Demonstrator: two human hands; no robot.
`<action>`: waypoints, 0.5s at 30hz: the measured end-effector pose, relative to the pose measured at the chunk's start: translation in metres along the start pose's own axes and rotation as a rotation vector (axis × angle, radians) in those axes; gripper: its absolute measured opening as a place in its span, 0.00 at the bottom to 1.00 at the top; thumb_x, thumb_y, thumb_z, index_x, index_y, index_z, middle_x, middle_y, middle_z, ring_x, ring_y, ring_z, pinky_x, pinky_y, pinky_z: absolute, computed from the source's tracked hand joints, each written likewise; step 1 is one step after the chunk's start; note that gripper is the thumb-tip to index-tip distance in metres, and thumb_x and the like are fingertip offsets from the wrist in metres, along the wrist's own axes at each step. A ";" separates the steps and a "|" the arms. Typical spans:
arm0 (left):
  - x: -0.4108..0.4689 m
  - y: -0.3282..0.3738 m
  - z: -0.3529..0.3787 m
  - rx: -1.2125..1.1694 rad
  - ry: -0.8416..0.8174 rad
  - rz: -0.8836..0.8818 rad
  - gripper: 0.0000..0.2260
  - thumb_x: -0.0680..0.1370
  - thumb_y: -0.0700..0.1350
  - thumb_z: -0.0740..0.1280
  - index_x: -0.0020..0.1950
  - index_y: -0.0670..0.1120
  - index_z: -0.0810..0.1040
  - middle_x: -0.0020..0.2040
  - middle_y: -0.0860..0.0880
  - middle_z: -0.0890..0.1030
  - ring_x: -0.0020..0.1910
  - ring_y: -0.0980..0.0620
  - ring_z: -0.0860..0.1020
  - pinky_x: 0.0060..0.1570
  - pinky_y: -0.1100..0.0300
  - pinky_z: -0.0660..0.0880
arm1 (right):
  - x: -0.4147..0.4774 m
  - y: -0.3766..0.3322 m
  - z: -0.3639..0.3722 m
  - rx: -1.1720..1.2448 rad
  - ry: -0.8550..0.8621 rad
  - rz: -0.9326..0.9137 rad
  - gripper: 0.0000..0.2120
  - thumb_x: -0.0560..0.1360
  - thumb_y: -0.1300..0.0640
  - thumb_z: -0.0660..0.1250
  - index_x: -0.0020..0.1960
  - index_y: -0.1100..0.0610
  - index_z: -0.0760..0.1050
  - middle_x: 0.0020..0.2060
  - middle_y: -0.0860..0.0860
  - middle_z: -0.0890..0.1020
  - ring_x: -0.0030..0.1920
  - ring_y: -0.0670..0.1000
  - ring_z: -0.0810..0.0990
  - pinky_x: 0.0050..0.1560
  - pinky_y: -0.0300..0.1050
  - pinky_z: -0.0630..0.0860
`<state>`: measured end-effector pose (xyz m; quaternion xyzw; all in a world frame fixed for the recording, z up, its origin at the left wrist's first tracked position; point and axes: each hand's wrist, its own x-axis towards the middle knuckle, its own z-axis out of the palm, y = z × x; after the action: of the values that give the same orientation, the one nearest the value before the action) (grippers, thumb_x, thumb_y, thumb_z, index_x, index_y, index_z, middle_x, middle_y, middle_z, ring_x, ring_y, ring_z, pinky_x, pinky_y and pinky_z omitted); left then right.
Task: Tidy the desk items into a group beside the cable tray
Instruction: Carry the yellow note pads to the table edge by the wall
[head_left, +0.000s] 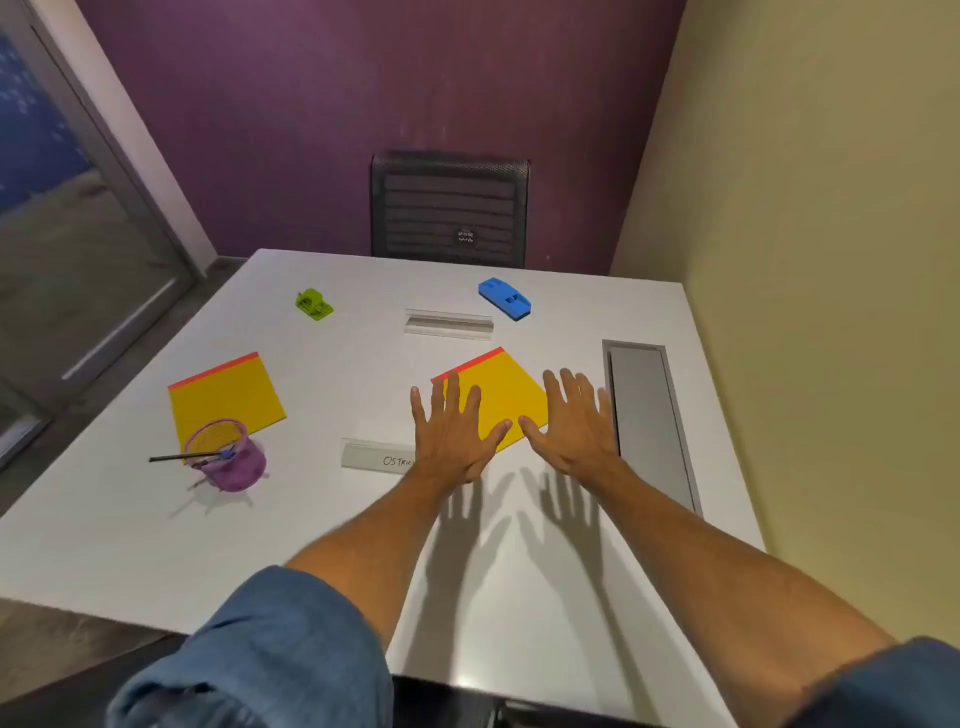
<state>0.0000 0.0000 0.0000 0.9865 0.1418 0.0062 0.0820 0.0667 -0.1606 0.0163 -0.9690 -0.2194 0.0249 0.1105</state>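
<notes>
Two bare hands hang spread and empty over a white desk (519, 597), w/ the long grey recessed cable tray (647, 415) as the reference point along the desk's right side. The left hand (454, 434) and right hand (574, 423) hover palms down, fingers splayed, over the yellow rectangular notepad with a red top strip (498, 387), which lies just beside the tray's left edge; whether the fingertips touch the paper can't be told.

Everything else sits apart from the tray. A clear plastic name-card holder with handwritten lettering (376, 454) lies near the left hand's wrist, further from the tray than the pad. A second clear plastic holder (448, 323) rests beyond the pad, away from the person and left of the tray's far end. A blue plastic stapler-like block (504, 297) sits near that far end, towards a dark mesh-backed chair (449, 208). A small lime-green plastic gadget (314, 303), a second yellow notepad w/ red strip (223, 397) and a purple wire-mesh pen cup (226, 454) holding a dark pen (179, 458) all lie well apart from the tray, on the opposite side of the desk.

Judging by the layout, grouping is at an early stage: one pad is roughly placed, approx. six items are not yet gathered. Next move probably calls for reaching to the nearest stray, the lettered holder, and sliding it beside the pad.
</notes>
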 end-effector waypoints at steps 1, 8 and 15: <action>0.007 0.000 0.005 -0.012 -0.019 -0.019 0.34 0.78 0.68 0.46 0.78 0.50 0.55 0.80 0.43 0.49 0.78 0.41 0.47 0.73 0.38 0.38 | 0.007 0.003 0.006 -0.006 -0.010 0.005 0.36 0.78 0.37 0.54 0.79 0.54 0.50 0.78 0.55 0.53 0.78 0.58 0.50 0.76 0.59 0.48; 0.053 0.006 0.056 -0.122 -0.184 -0.087 0.32 0.79 0.65 0.53 0.76 0.46 0.60 0.79 0.40 0.50 0.77 0.39 0.51 0.75 0.42 0.48 | 0.051 0.032 0.058 -0.076 -0.104 -0.003 0.35 0.78 0.37 0.54 0.78 0.55 0.52 0.78 0.56 0.55 0.78 0.58 0.52 0.75 0.60 0.50; 0.091 0.008 0.094 -0.201 -0.268 -0.218 0.32 0.79 0.62 0.58 0.73 0.40 0.62 0.76 0.37 0.57 0.74 0.38 0.59 0.72 0.46 0.60 | 0.104 0.046 0.086 0.012 -0.168 0.008 0.34 0.78 0.40 0.57 0.77 0.57 0.55 0.76 0.57 0.58 0.76 0.60 0.56 0.74 0.60 0.55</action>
<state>0.0929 0.0025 -0.0925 0.9441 0.2344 -0.1202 0.1984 0.1720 -0.1387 -0.0780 -0.9638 -0.2236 0.1079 0.0976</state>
